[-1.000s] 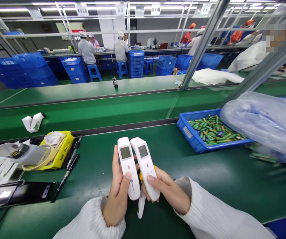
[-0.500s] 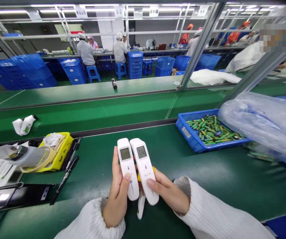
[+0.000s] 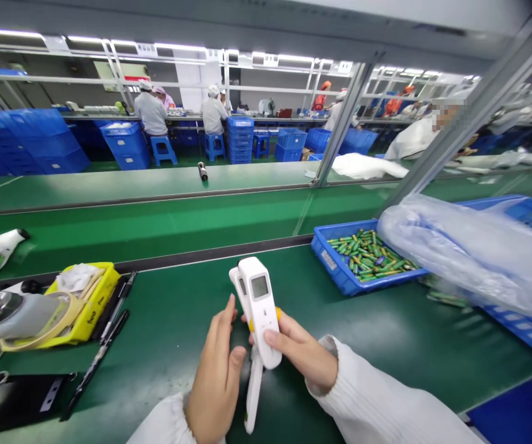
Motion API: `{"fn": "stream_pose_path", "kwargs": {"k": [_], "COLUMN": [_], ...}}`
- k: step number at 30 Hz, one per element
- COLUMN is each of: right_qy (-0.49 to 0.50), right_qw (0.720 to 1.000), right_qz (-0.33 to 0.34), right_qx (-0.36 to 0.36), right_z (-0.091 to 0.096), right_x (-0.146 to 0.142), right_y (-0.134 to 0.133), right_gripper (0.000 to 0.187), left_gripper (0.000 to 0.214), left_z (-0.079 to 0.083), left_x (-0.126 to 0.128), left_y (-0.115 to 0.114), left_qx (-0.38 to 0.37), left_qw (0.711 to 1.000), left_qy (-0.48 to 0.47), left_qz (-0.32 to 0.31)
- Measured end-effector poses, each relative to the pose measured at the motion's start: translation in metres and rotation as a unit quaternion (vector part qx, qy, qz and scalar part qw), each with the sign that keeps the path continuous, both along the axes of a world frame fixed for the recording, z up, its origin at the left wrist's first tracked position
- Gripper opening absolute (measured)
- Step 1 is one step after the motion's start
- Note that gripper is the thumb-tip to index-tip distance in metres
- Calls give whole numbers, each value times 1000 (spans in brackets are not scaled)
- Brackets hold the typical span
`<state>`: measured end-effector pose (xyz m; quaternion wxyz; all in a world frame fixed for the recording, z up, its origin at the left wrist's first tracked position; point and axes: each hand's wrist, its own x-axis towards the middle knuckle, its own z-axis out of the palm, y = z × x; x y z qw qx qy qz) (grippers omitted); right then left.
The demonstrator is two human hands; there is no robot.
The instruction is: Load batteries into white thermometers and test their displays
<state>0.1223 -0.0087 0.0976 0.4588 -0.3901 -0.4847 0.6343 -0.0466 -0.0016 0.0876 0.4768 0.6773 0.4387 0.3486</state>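
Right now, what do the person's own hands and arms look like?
White, finely ribbed fabric forms the left sleeve and right sleeve, ending near the wrists. The left hand and right hand wear no full gloves. Whether the yellow patch there is worn is unclear.

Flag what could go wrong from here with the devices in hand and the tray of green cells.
1. Drop: the right hand grips a front white device with another white device tucked behind; the left hand is open beside them, so the rear one might slip.
2. Snag: the clear bag overlaps the blue tray in view; shifting it could drag green cells out.
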Motion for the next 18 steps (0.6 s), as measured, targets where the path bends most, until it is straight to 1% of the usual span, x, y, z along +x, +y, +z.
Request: {"fn": "stream_pose_path", "kwargs": {"k": [2,3,4,5,6,7,8,9,11,13,14,15,17,18], "right_qy": [-105,-183,-271,-360,-448,-499,-533,-557,-596,-638,-657,-673,-698,-707], "right_qw": [992,977,952,917,874,843,820,803,773,739,723,708,684,675], "right_qz": [-51,-76,-99,-122,-139,-152,-163,-171,-186,-194,-195,-196,-195,-195], "right_qx": [45,72,97,118,129,130,128,122,109,95,88,84,80,81], "right_z": [4,6,8,9,9,9,8,7,4,-1,-3,-6,-11,-13], "right_x": [12,19,26,34,41,48,54,60,70,79,83,86,92,94], "right_y": [18,31,45,61,78,96,113,130,160,185,196,205,219,225], "right_gripper": [47,43,39,34,31,29,29,29,29,29,28,28,28,28], "left_gripper": [50,46,39,32,24,17,13,14,23,29,32,35,47,52], "left_z": [1,2,2,3,3,2,1,0,-3,-7,-8,-9,-9,-9], "left_x": [3,4,6,8,9,9,9,8,6,6,7,8,10,11], "left_y": [-1,-2,-4,-5,-5,-5,-5,-4,-1,2,3,4,6,7], "left_qx": [2,-2,-5,-7,-7,-7,-10,-18,-49,-99,-130,-160,-212,-231], "left_qw": [996,991,985,980,976,974,973,976,985,993,991,985,962,949], "left_qy": [93,135,170,197,216,227,228,217,163,69,10,-55,-173,-214], "left_qz": [7,0,-7,-13,-17,-20,-23,-25,-24,-8,2,12,18,14]}}
